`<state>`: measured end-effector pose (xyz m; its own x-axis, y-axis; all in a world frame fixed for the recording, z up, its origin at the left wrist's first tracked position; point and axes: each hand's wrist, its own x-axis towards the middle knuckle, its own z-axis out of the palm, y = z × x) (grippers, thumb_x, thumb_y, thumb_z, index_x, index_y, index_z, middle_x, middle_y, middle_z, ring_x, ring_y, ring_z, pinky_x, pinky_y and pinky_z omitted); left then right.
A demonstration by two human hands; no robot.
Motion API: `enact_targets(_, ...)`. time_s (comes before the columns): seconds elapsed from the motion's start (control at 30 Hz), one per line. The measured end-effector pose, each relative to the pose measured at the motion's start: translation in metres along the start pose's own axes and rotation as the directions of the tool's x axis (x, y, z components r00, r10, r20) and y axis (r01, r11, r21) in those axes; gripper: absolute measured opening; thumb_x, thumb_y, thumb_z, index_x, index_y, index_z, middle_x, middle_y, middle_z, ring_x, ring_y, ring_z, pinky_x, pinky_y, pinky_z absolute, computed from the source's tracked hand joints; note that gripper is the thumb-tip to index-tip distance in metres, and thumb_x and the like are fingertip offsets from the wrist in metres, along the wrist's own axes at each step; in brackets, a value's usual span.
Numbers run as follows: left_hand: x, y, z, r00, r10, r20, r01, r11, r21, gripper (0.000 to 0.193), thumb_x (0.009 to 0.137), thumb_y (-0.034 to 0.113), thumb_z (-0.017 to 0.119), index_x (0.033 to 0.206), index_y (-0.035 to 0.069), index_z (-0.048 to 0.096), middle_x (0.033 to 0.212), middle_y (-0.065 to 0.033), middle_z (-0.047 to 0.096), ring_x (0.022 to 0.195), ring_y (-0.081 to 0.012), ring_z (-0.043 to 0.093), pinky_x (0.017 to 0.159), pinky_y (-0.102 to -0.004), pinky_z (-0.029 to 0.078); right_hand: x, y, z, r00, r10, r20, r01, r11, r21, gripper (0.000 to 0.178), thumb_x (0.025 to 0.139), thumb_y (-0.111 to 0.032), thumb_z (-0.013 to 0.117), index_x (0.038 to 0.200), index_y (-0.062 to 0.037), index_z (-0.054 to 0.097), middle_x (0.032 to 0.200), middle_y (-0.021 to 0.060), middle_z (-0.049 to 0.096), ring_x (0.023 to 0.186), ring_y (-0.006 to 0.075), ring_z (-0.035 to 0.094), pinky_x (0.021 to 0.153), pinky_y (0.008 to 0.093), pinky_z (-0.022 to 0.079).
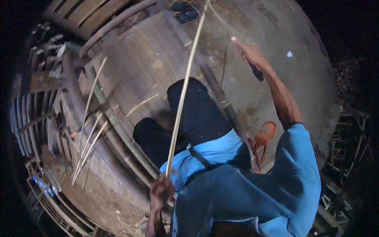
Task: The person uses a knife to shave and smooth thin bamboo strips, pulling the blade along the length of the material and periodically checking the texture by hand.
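Observation:
A long pale strip [184, 87], looking like split bamboo, runs from my lap up past the top edge of the view. Low beside my blue shirt, my left hand [162, 190] is closed round its lower end. Stretched out ahead to the right is my right hand [249, 57], with its fingers drawn together. A thinner pale length [221, 20] slants from near the strip's top toward those fingertips. Something dark [256, 73] shows under this hand; I cannot tell whether it is a tool or a shadow.
My dark-clad legs rest on a slatted bamboo platform [142, 59] with round poles along its edges. Several loose pale strips [90, 150] lean at its left side. An orange object [265, 136] lies on the concrete floor [304, 87] at right. Stacked poles [29, 122] stand far left.

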<state>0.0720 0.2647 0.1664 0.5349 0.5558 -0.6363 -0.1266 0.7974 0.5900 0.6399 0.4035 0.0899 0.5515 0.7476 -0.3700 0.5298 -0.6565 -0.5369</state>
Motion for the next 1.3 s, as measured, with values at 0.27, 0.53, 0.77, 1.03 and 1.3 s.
enact_targets(0.27,0.138,0.078,0.127,0.896,0.436,-0.084,-0.371,0.839,0.398,0.047,0.099,0.009,0.062,0.144,0.001,0.051,0.072,0.0015,0.058,0.054,-0.0039,0.048,0.045,-0.0212,0.037,-0.107,-0.12,0.037,0.894,-0.352,0.277,-0.063,0.514,0.855,0.053,0.1,-0.042,0.059,0.131,0.0018,0.06,0.093,0.012,0.069,0.052,0.0071,0.05,0.046,0.0219,0.043)
enact_targets(0.53,0.176,0.058,0.175,0.848,0.529,0.016,-0.485,0.766,0.422,0.054,0.096,0.008,0.064,0.147,0.0,0.046,0.083,0.0014,0.061,0.074,-0.0068,0.057,0.066,-0.0244,0.049,-0.111,-0.145,0.005,0.839,-0.541,0.06,0.217,0.433,0.875,0.05,0.091,-0.025,0.074,0.134,-0.0027,0.058,0.095,0.0054,0.069,0.066,0.0078,0.056,0.054,0.0251,0.046)
enact_targets(0.77,0.193,0.068,0.192,0.751,0.524,0.401,-0.63,0.388,0.672,0.062,0.085,0.013,0.078,0.142,0.007,0.056,0.099,-0.0097,0.07,0.091,-0.0181,0.061,0.08,-0.0316,0.051,-0.111,-0.136,-0.045,0.805,-0.581,-0.115,0.506,0.574,0.644,0.049,0.087,-0.023,0.077,0.129,-0.0031,0.062,0.083,-0.005,0.054,0.074,0.0071,0.047,0.067,0.0268,0.042)
enact_targets(1.03,0.185,0.213,0.166,0.372,0.702,0.607,-0.417,-0.458,0.785,0.092,0.074,0.013,0.08,0.153,0.005,0.035,0.115,-0.0187,0.06,0.109,-0.0379,0.053,0.098,-0.0457,0.045,-0.123,0.017,-0.023,0.75,-0.637,-0.178,0.656,0.75,0.077,0.038,0.085,-0.019,0.074,0.114,-0.002,0.056,0.092,0.0156,0.064,0.083,0.0347,0.061,0.073,0.0441,0.047)
enact_targets(1.3,0.179,0.343,0.214,0.137,0.539,0.831,0.058,-0.842,0.536,0.106,0.069,0.002,0.073,0.16,0.023,0.024,0.157,-0.0134,0.032,0.143,-0.0361,0.032,0.115,-0.0465,0.032,-0.175,0.138,0.034,0.874,-0.416,-0.251,0.412,0.908,-0.068,0.024,0.081,-0.005,0.068,0.103,-0.0068,0.06,0.086,0.018,0.06,0.086,0.0415,0.061,0.073,0.0457,0.048)
